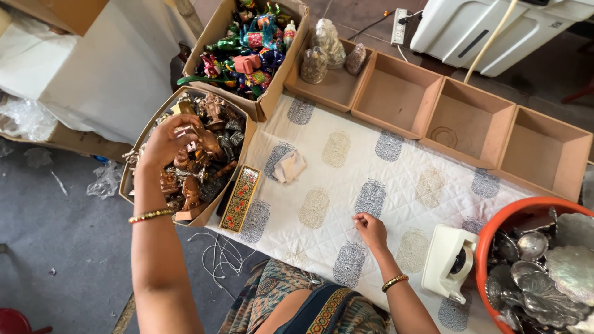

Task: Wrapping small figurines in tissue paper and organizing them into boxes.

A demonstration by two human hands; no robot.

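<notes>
**Left hand in the box of copper figurines, right hand resting on the cloth**

The worktop is covered by a quilted white cloth with grey and gold block prints, and its middle lies bare. Along its far edge sits a row of open wooden compartments, most empty, the leftmost holding three wrapped bundles. At the near right, an orange tub holds silver leaf-shaped dishes, with a white tape dispenser just beside it. Off the left edge stands a cardboard box of copper-coloured figurines, heaped, shiny and tangled together; behind it is a second box of bright painted toys. The left hand reaches into the figurine box, its grip closed over a piece on top of the heap. A long painted red box lies at the worktop's left edge, near a crumpled cloth. The right hand rests on the cloth, fingers curled narrow, holding nothing that can be made out.
</notes>
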